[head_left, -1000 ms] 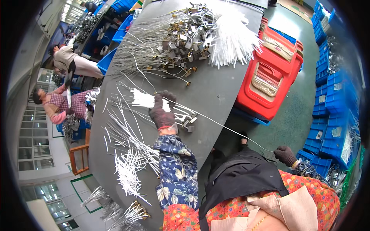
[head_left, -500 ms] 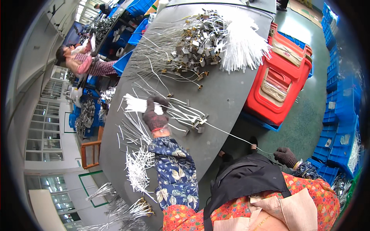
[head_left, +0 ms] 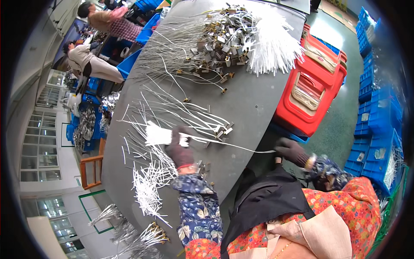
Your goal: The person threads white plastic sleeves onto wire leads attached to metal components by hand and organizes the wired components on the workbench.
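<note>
My left hand (head_left: 181,151), in a dark glove, is closed around a bundle of short white tubes (head_left: 157,134) above the grey table. Beyond the table's right edge, my gloved right hand (head_left: 293,152) pinches the end of a thin white wire (head_left: 243,148). That wire stretches across from beside my left hand; where it starts is hidden there. Just past the left hand lie several white wires tipped with small metal pieces (head_left: 223,129). A loose heap of white tubes (head_left: 153,183) lies nearer me, left of my left forearm.
At the table's far side is a large pile of wires with metal blocks (head_left: 226,41), beside a fanned white tube bundle (head_left: 276,43). Red bins (head_left: 297,105) stand right of the table. Blue crates (head_left: 371,125) are stacked farther right. Two people work at the far left.
My right hand has moved left and up, closer to the table, still pinching a white strand. My left hand sits slightly lower in view, still around the tubes. The whole view has shifted a little.
</note>
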`<state>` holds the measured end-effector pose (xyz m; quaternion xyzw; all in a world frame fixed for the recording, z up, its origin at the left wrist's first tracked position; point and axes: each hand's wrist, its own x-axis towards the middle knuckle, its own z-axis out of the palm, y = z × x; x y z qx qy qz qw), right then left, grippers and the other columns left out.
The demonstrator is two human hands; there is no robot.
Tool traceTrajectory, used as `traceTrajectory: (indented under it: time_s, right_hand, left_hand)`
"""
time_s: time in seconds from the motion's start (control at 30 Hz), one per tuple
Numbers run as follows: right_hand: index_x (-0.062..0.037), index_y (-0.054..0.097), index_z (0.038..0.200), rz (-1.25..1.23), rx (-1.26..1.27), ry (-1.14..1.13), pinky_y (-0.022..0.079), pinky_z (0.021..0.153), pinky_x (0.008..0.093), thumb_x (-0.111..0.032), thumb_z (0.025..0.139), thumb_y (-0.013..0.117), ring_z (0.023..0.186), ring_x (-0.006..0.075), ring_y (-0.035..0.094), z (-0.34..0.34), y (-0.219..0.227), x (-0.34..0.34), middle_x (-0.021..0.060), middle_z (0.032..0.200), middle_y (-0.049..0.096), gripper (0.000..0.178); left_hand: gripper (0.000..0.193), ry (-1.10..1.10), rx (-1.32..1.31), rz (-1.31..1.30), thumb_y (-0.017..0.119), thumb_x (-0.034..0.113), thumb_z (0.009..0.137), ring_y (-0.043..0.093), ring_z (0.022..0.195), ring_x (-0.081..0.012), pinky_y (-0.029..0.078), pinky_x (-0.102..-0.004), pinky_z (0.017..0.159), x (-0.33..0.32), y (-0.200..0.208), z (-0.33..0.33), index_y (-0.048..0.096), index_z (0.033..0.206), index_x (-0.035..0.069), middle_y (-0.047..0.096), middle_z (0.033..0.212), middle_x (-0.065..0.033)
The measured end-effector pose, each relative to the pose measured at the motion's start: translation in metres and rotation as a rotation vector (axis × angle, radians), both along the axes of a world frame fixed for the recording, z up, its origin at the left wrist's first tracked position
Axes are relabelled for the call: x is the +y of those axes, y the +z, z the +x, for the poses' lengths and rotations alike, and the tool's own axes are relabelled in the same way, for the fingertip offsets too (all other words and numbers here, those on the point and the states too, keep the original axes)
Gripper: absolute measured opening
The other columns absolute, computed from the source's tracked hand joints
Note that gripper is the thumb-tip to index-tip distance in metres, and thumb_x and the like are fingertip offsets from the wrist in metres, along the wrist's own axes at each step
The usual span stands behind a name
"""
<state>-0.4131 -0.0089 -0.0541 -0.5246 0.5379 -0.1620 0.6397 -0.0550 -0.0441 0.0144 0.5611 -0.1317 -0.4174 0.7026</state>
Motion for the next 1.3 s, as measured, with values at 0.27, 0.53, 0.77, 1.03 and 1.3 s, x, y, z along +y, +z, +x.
traceTrajectory:
  time_s: [0.27, 0.53, 0.77, 1.03, 1.3]
  right_hand:
    - [-0.0001, 0.058, 0.109, -0.481, 0.034, 0.4, 0.048, 0.081, 0.0398, -0.049, 0.083, 0.061, 0.093, 0.0325, 0.061, 0.172, 0.043, -0.105, 0.0199, 0.105, 0.062, 0.055]
    - [0.0027, 0.061, 0.099, -0.663, 0.226, 0.156, 0.049, 0.075, 0.0421, -0.045, 0.079, 0.063, 0.086, 0.0356, 0.061, 0.327, 0.011, -0.237, 0.0221, 0.096, 0.062, 0.051]
    - [-0.0015, 0.066, 0.095, -0.613, 0.078, 0.129, 0.051, 0.072, 0.0334, -0.021, 0.082, 0.056, 0.084, 0.0279, 0.064, 0.282, -0.005, -0.228, 0.0176, 0.091, 0.066, 0.025]
    - [-0.0019, 0.066, 0.101, 0.107, -0.16, 0.085, 0.05, 0.07, 0.0286, -0.038, 0.089, 0.061, 0.081, 0.0135, 0.062, 0.137, 0.021, -0.06, 0.0103, 0.082, 0.067, 0.038]
    - [-0.0043, 0.065, 0.093, 0.189, 0.05, 0.123, 0.046, 0.063, 0.0306, -0.026, 0.088, 0.058, 0.07, 0.0143, 0.057, -0.029, 0.023, 0.021, 0.0077, 0.073, 0.058, 0.024]
  left_hand:
    - [0.019, -0.357, -0.362, 0.47, 0.069, 0.015, 0.079, 0.056, 0.057, -0.011, 0.043, -0.0276, 0.052, 0.006, -0.042, 0.012, 0.065, 0.08, -0.004, 0.062, 0.068, -0.0018]
    - [0.025, -0.249, -0.099, 0.408, 0.067, 0.025, 0.087, 0.048, 0.044, -0.0102, 0.034, -0.0234, 0.034, 0.017, -0.027, 0.051, 0.06, 0.078, 0.002, 0.055, 0.063, -0.0024]
    - [0.029, 0.022, 0.281, 0.102, 0.067, 0.031, 0.087, 0.056, 0.063, -0.0141, 0.044, -0.0256, 0.047, 0.003, -0.032, 0.057, 0.059, 0.095, 0.005, 0.059, 0.08, -0.0036]
    - [0.028, -0.16, 0.486, 0.035, 0.055, 0.041, 0.093, 0.05, 0.056, -0.0147, 0.041, -0.0331, 0.046, -0.073, -0.03, -0.029, 0.056, 0.099, 0.014, 0.055, 0.077, -0.0018]
    - [0.029, -0.02, 0.302, 0.174, 0.056, 0.035, 0.094, 0.051, 0.059, -0.0159, 0.043, -0.028, 0.05, -0.069, -0.024, -0.094, 0.058, 0.091, 0.007, 0.056, 0.073, -0.0054]
